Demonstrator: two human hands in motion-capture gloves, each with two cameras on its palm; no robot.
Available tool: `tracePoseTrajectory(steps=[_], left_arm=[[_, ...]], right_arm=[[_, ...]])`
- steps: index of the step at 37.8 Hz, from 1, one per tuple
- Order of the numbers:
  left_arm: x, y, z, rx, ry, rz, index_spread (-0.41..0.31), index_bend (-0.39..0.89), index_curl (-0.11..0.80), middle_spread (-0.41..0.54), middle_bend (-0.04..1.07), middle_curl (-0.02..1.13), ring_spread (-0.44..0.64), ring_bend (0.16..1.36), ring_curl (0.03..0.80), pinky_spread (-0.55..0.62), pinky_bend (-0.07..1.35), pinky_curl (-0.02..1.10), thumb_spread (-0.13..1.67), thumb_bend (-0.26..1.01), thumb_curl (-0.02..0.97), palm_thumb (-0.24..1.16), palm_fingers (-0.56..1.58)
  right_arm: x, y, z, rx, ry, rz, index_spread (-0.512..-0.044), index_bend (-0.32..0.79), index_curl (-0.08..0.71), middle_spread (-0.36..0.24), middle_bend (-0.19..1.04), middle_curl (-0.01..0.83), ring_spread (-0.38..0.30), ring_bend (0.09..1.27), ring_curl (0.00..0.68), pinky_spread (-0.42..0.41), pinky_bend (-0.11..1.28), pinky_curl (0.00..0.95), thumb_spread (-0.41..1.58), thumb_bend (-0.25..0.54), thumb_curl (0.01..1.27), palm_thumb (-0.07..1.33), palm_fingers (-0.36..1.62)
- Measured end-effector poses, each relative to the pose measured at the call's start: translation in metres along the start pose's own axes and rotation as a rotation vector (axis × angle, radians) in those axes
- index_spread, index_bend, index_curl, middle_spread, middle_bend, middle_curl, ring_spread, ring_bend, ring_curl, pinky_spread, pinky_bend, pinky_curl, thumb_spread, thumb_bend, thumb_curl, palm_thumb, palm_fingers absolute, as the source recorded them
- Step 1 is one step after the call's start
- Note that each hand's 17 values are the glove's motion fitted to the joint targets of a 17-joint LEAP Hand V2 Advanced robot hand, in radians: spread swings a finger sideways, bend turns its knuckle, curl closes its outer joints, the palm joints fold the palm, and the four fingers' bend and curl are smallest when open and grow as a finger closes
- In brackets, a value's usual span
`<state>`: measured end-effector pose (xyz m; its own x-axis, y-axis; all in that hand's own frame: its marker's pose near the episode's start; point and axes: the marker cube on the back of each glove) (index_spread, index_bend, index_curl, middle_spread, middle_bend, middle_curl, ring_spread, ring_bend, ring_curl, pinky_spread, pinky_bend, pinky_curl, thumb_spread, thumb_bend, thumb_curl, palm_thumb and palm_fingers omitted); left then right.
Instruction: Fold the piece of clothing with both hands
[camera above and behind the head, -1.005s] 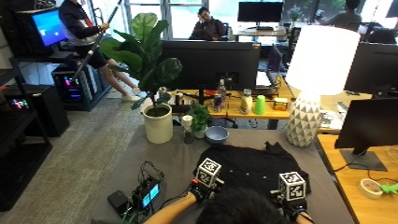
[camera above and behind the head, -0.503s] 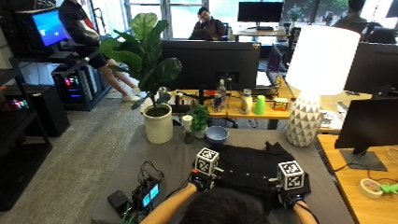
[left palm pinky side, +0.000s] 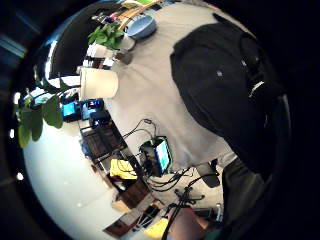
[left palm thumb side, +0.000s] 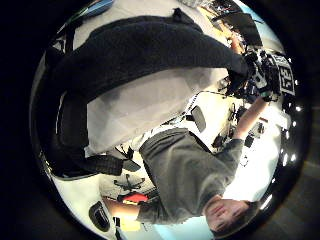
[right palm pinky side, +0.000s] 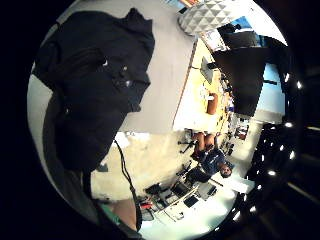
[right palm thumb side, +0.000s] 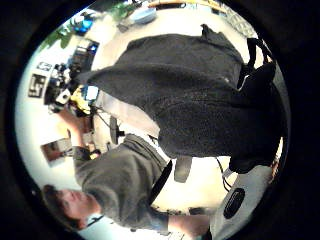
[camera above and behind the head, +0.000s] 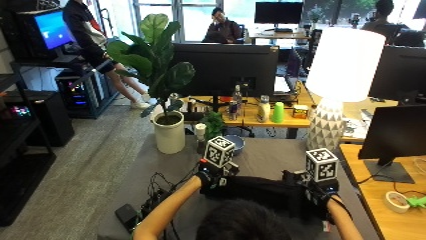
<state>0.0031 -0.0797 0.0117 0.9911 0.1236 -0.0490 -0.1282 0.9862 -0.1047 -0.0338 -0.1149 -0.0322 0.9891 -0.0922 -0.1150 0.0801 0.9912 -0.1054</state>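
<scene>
The person's hands had moved in about a second: before, both sat low and close to the person's body, and now the left hand (camera above and behind the head: 212, 179) and the right hand (camera above and behind the head: 321, 192) were stretched further out over the grey surface (camera above and behind the head: 266, 155), with the black garment (camera above and behind the head: 266, 192) strung between them. The cloth had come along with them. It looked like a dark fleece or jacket, with a small snap or button showing on it (left palm pinky side: 218, 73), though I could not say which sort of garment for certain.

From each palm the garment filled much of what lay beneath. One corner of it was bunched at the left hand and another at the right, and the stretch between them sagged a little above the surface. Both hands appeared to be gripping the cloth with their fingers curled round its edge, the left at one end and the right at the other, though the fingers themselves were mostly hidden by the gloves and the fabric.

My reading was that the near edge had been picked up and was being carried forward, away from the person, so that a first fold over the rest of the garment was under way. Nothing had yet been laid down or smoothed.
</scene>
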Motion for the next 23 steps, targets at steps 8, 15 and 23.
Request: tracePoseTrajectory(steps=[8,15,23], left_arm=[[-0.02,-0.072,-0.005,-0.113,-0.016,-0.228,-0.29,0.19,0.449,-0.324,0.43,0.53,-0.35,0.61,0.446,-0.33,0.23,0.4,1.44,0.05,0.263,0.6,1.22],[-0.023,-0.112,0.032,-0.332,0.052,-0.407,-0.292,0.19,0.467,-0.319,0.42,0.54,-0.35,0.58,0.444,-0.32,0.21,0.4,1.44,0.03,0.263,0.59,1.19],[-0.027,-0.137,0.077,-0.401,0.035,-0.489,-0.288,0.18,0.475,-0.318,0.4,0.54,-0.34,0.55,0.441,-0.31,0.19,0.4,1.44,0.01,0.263,0.57,1.17]], right_arm=[[0.022,-0.098,0.016,-0.078,0.06,0.132,-0.249,0.16,0.364,-0.147,0.4,0.481,-0.213,0.67,0.452,-0.264,0.55,0.434,1.11,0.072,0.45,1.15,1.24],[0.005,-0.138,0.027,-0.1,0.083,0.269,-0.252,0.15,0.372,-0.149,0.4,0.488,-0.217,0.66,0.457,-0.266,0.54,0.436,1.15,0.058,0.44,1.15,1.22],[0.004,-0.168,0.058,0.044,0.019,0.376,-0.25,0.14,0.368,-0.152,0.42,0.501,-0.213,0.65,0.462,-0.247,0.47,0.424,1.16,0.044,0.44,1.16,1.18]])
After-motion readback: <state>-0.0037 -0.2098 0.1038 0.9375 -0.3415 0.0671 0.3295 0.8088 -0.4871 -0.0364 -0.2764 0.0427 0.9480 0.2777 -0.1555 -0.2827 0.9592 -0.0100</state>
